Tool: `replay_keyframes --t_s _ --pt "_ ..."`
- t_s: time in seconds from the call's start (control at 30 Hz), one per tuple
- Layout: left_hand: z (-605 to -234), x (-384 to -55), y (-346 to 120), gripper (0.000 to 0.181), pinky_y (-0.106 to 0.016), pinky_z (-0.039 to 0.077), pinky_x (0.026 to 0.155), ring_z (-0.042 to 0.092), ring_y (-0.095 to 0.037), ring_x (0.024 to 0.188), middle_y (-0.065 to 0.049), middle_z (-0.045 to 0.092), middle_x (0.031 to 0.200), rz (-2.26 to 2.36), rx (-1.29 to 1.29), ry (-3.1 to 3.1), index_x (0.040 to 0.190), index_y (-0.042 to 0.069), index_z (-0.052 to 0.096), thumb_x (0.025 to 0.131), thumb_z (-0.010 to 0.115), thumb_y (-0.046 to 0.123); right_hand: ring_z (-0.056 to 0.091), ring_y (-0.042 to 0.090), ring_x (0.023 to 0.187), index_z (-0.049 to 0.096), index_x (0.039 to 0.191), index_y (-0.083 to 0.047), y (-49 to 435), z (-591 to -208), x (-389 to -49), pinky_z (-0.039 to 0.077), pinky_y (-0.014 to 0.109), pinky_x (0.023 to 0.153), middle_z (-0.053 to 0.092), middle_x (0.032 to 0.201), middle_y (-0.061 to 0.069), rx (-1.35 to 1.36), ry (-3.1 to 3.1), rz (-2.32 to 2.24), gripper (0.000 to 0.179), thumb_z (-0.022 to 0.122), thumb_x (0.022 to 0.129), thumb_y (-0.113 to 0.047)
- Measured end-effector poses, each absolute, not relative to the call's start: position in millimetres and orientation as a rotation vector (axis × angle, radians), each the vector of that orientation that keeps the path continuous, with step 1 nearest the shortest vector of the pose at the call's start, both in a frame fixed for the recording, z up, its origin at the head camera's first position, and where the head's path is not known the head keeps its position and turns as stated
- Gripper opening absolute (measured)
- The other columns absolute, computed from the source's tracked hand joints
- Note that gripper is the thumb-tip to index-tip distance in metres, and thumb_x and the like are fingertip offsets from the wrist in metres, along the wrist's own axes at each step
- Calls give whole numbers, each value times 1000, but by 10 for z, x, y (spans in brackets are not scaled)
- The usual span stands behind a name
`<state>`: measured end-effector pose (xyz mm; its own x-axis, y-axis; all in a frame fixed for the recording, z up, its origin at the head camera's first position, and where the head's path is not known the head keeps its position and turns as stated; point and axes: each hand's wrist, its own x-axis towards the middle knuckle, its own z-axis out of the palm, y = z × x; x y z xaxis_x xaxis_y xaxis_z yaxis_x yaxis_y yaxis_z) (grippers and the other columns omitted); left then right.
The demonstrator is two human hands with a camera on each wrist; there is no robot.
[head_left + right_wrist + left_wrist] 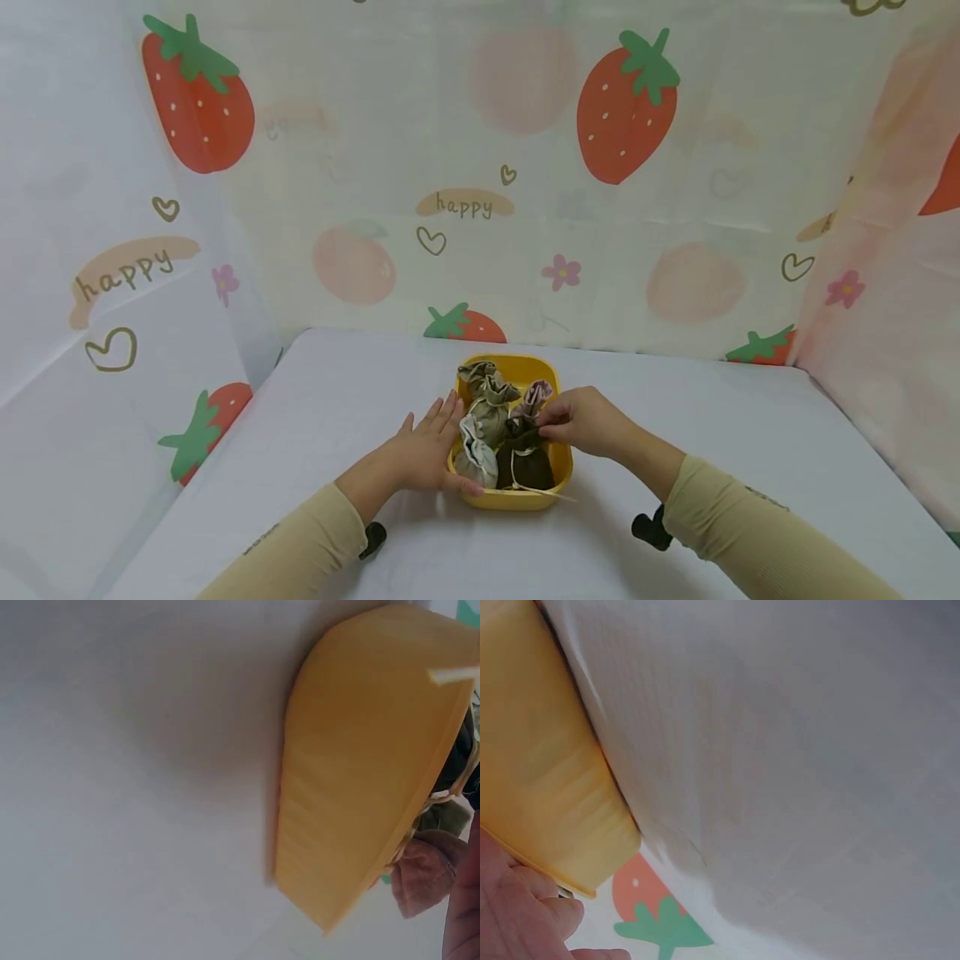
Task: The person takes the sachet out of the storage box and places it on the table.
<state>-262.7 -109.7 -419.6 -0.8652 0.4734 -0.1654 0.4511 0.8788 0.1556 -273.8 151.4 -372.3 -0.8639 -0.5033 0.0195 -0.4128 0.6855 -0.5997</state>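
A yellow plastic bin (517, 501) holds several small drawstring pouches. My left hand (427, 454) rests against the bin's left rim, its fingers fairly straight and the thumb near the front corner. With thumb and fingertips, my right hand (588, 421) pinches the gathered top of a dark brown pouch (528, 469) at the front right. Beside that pouch sits a pale grey pouch (478, 463); behind are an olive pouch (491, 419), a pinkish pouch (534, 397) and another greenish one (477, 375). In the right wrist view, the bin's side (360, 765) hides most pouches.
The bin stands on a white-covered table (675, 517). A printed curtain (480, 150) with strawberries rises behind and at both sides. A pale cord end (558, 495) hangs over the bin's front rim. Dark wrist-worn pieces (651, 528) show under the sleeves.
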Motion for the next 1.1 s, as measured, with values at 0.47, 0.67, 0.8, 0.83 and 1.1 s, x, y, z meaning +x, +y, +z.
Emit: replay_keyframes --t_s 0.47,0.67,0.8,0.83,1.1 --pt "-4183 -2619 -1108 128 -60 9 105 -1 -28 140 -8 -8 153 184 728 2847 147 8 -1 57 38 89 55 10 69 71 78 -16 1513 -3605 -2690 49 23 61 64 73 -8 -812 2788 -973 6 69 82 -12" --pt "-4181 -2621 -1106 127 -60 10 105 0 -28 140 -9 -7 153 185 734 2851 147 7 -1 58 38 89 55 11 69 71 79 -14 1516 -3552 -2676 49 24 62 65 73 -4 -761 2769 -1027 5 68 83 -12" --pt "-4178 -2621 -1108 127 -60 10 105 0 -28 140 -9 -7 153 180 732 2854 147 8 0 57 37 89 56 10 69 72 82 -13 1532 -3513 -2669 50 24 64 66 75 -5 -760 2810 -1034 4 68 82 -12" --pt "-4177 -2621 -1108 128 -60 10 105 0 -28 140 -9 -6 153 181 733 2854 147 8 0 57 37 89 56 10 69 72 82 -13 1538 -3502 -2668 50 24 65 66 75 -5 -756 2821 -1036 4 68 82 -12" --pt "-4203 -2638 -1109 128 -60 10 104 0 -28 140 -9 -6 153 185 742 2853 147 8 0 57 37 90 58 10 72 73 88 -10 1607 -3435 -2680 51 25 67 69 80 -2 -780 2860 -1046 8 69 82 -13"
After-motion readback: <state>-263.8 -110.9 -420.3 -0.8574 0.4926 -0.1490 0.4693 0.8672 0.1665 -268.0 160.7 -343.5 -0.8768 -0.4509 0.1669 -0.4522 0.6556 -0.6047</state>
